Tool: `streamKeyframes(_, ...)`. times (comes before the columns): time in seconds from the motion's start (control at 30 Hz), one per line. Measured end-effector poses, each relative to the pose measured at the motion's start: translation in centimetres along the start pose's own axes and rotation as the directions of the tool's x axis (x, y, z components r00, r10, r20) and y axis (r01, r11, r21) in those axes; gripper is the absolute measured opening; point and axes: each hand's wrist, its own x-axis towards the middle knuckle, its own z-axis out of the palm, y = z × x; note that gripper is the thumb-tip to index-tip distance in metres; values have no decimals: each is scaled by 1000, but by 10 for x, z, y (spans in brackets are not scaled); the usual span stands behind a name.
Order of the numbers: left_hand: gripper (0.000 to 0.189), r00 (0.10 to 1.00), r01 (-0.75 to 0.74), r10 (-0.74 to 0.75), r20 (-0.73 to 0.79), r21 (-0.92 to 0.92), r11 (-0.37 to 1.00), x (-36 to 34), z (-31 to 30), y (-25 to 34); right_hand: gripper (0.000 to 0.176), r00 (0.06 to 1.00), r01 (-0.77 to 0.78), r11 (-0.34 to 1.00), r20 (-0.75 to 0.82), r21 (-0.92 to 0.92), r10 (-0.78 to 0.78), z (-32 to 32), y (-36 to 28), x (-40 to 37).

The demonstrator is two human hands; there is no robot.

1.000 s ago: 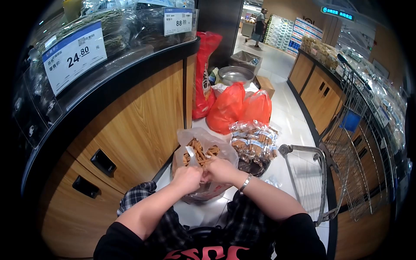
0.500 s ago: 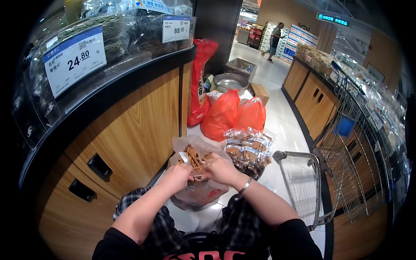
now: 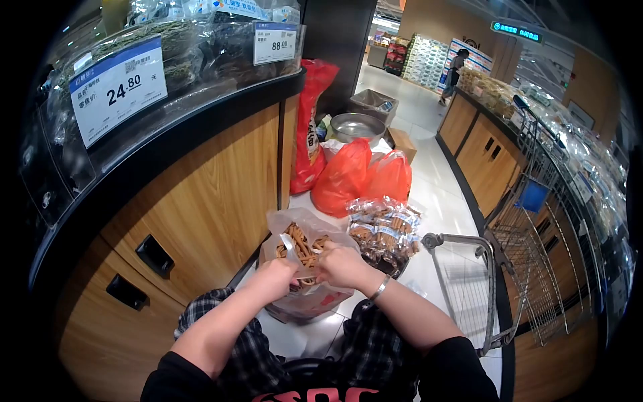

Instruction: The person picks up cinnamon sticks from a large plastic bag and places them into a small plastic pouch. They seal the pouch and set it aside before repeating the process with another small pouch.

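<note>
A large translucent plastic bag (image 3: 281, 221) stands on the floor between my knees, its mouth open toward me. Inside lie many brown sticks (image 3: 303, 246) that look like cinnamon sticks. My left hand (image 3: 273, 280) and my right hand (image 3: 340, 266) are close together over the near part of the mouth. Fingers of both are closed at a clear plastic bag edge (image 3: 307, 273) stretched between them. A whitish strip stands up beside the left fingers. My fingertips are partly hidden by the backs of my hands.
Clear packets of brown sticks (image 3: 385, 231) lie right of the bag. Behind them stand red plastic bags (image 3: 341, 177), a metal bowl (image 3: 358, 127) and a grey bin (image 3: 375, 104). A wooden counter (image 3: 207, 194) borders the left; a shopping cart (image 3: 492, 288) stands right. A person (image 3: 455, 70) is far off.
My hands have shifted slightly and now sit a little farther apart, showing more of the brown sticks. The distant person has walked to the right.
</note>
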Motion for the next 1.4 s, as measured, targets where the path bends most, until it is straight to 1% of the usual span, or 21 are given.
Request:
streamKeyframes(0.07,11,998,-42,41,-43,-21,999,1,10,2,14,999,14,999,37,-31,-13,1,-3,1)
streamKeyframes(0.1,10,992,-90,87,-87,-39,995,1,14,3,14,998,62,997,-7,-51,-62,6,-6,3)
streamKeyframes(0.13,10,994,-70,72,-78,26,997,2,15,5,14,993,106,992,-51,-74,-110,10,-9,4)
streamKeyframes(0.27,12,995,-53,55,-83,29,998,0,8,13,14,993,77,991,-80,-113,-87,24,-8,3)
streamKeyframes(0.37,14,987,0,9,-158,61,998,0,7,13,15,977,109,973,-160,-205,-143,29,-4,5)
streamKeyframes(0.47,14,994,13,0,-105,129,992,0,2,14,15,989,77,994,-117,-75,-86,18,-2,7)
streamKeyframes(0.53,12,981,35,-6,-193,146,989,0,0,17,15,1000,1,1000,-10,23,-1,10,2,6)
streamKeyframes(0.57,12,981,35,-6,-193,146,989,0,1,18,15,1000,1,1000,-10,22,-1,11,2,5)
streamKeyframes(0.63,11,990,44,-23,-142,148,988,2,4,18,15,998,55,990,-16,-126,-57,18,2,3)
streamKeyframes(0.73,9,985,-6,33,-169,154,988,0,7,16,15,983,153,980,-86,-126,-165,27,-2,5)
streamKeyframes(0.83,6,986,24,-7,-166,102,994,-1,7,11,14,980,117,987,-146,-106,-132,30,1,7)
streamKeyframes(0.87,7,983,16,9,-183,133,991,0,10,9,17,990,110,991,-84,-71,-115,29,5,7)
streamKeyframes(0.9,6,988,25,-2,-157,143,989,0,12,8,21,1000,-1,1000,-16,20,1,18,-2,4)
streamKeyframes(0.93,5,988,47,-27,-150,128,991,-2,-2,18,25,1000,-7,1000,20,11,6,11,3,5)
streamKeyframes(1.0,5,981,44,-29,-193,75,996,-2,5,12,24,1000,-11,983,12,183,9,13,14,3)
streamKeyframes(1.03,5,983,55,-42,-179,67,996,-2,5,9,21,999,-6,985,42,173,-1,8,13,5)
streamKeyframes(1.17,12,991,18,-47,-124,-224,974,5,-4,-5,18,1000,-28,980,-2,196,29,11,16,6)
streamKeyframes(1.23,9,993,78,-100,-68,-274,958,5,-13,-10,18,999,-31,975,0,221,32,8,18,9)
streamKeyframes(1.3,8,990,32,-66,-121,-257,966,4,-12,-11,18,998,-53,958,56,282,39,4,21,10)
streamKeyframes(1.33,6,984,-17,-25,-174,-235,972,3,-12,-10,18,999,-28,964,23,264,22,8,27,9)
streamKeyframes(1.4,5,984,0,-40,-174,-225,974,4,-13,-8,18,999,-37,968,33,248,30,7,28,9)
